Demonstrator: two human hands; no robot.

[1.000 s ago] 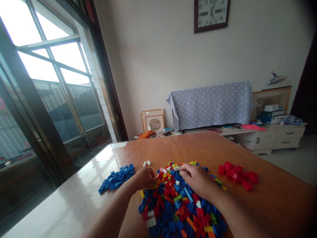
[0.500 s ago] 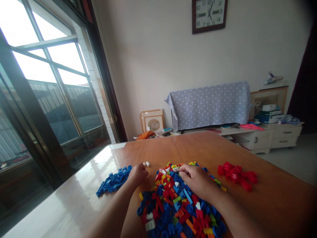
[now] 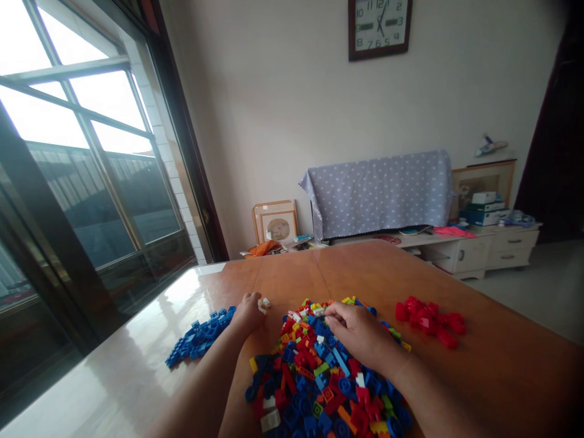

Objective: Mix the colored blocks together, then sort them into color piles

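A big heap of mixed coloured bricks (image 3: 314, 377) lies on the wooden table (image 3: 479, 377) in front of me. My left hand (image 3: 247, 313) is at the heap's far left edge, fingers curled, touching a few small white bricks (image 3: 263, 303). My right hand (image 3: 356, 331) rests on top of the heap, its fingers pinched together on something I cannot make out. A sorted pile of blue bricks (image 3: 201, 336) lies to the left of my left hand. A sorted pile of red bricks (image 3: 429, 319) lies to the right.
A window wall (image 3: 82, 182) runs along the left of the table. Beyond the table stand a low white cabinet (image 3: 479, 252) with boxes, a dotted cloth (image 3: 378, 191) draped over something, framed pictures (image 3: 276, 222) on the floor, and a wall clock (image 3: 378, 27).
My left hand left the heap and went forward and left to the small white bricks. My right hand stayed on the heap. The view shifted slightly to the right.
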